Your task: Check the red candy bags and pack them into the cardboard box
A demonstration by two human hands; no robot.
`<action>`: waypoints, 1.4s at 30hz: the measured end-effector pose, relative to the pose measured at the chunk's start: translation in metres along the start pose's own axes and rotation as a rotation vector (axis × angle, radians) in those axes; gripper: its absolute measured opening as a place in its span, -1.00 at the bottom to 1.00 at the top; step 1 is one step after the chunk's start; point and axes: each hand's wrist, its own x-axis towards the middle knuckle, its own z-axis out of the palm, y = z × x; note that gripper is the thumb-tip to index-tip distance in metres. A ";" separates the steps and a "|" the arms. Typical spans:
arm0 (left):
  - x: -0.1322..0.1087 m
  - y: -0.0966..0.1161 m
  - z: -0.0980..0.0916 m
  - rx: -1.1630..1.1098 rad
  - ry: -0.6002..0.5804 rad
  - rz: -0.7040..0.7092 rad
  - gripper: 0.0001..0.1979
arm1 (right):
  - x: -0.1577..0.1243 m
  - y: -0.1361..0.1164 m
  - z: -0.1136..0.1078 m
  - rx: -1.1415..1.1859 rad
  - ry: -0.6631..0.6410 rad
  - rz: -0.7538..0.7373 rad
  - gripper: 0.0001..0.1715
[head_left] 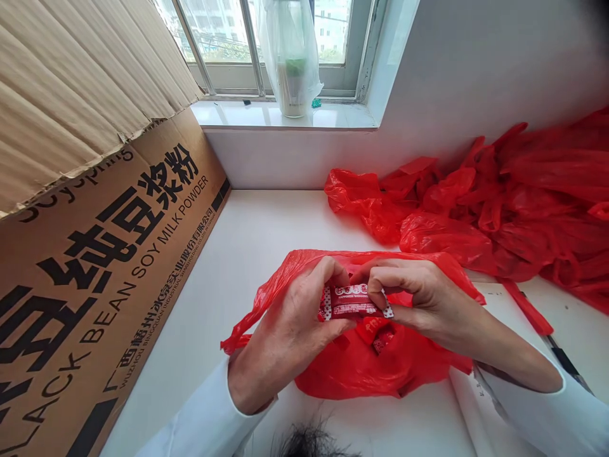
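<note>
Both hands pinch a small red and white candy packet (354,302) over the mouth of an open red plastic bag (361,365) lying on the white table (247,254). My left hand (290,330) grips the packet's left end, fingers closed. My right hand (419,298) holds its right end with curled fingers. More red packets (380,333) show inside the bag, just below the held one.
A large cardboard box (95,254) printed "Black Bean Soy Milk Powder" fills the left side. A heap of red plastic bags (499,203) lies at the back right against the wall. A bagged cup (291,57) stands on the windowsill (238,115).
</note>
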 end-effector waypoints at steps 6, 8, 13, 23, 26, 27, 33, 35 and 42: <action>0.000 0.004 -0.003 -0.028 -0.039 -0.016 -0.94 | 0.000 -0.002 0.000 0.209 -0.025 0.094 -0.88; 0.000 0.002 -0.004 -0.062 -0.007 -0.045 -0.92 | 0.000 -0.002 -0.001 0.276 -0.035 0.140 -0.81; 0.000 -0.003 -0.006 -0.109 -0.026 -0.128 -0.82 | -0.001 -0.001 -0.003 0.482 -0.093 0.235 -0.71; 0.008 0.000 -0.001 -0.242 -0.165 -0.291 -0.81 | 0.000 -0.005 -0.006 0.619 -0.132 0.311 -0.73; 0.009 -0.001 0.001 -0.347 -0.179 -0.299 -0.73 | -0.001 -0.005 -0.007 0.620 -0.129 0.336 -0.72; 0.009 -0.001 0.001 -0.378 -0.177 -0.302 -0.71 | -0.001 -0.005 -0.008 0.618 -0.124 0.344 -0.72; 0.010 -0.003 0.002 -0.408 -0.172 -0.310 -0.69 | -0.002 -0.008 -0.008 0.652 -0.111 0.361 -0.73; 0.010 -0.002 0.001 -0.394 -0.170 -0.313 -0.69 | -0.002 -0.008 -0.009 0.661 -0.113 0.358 -0.71; 0.008 0.001 0.003 -0.389 -0.195 -0.242 -0.73 | -0.003 -0.002 -0.006 0.646 -0.130 0.328 -0.71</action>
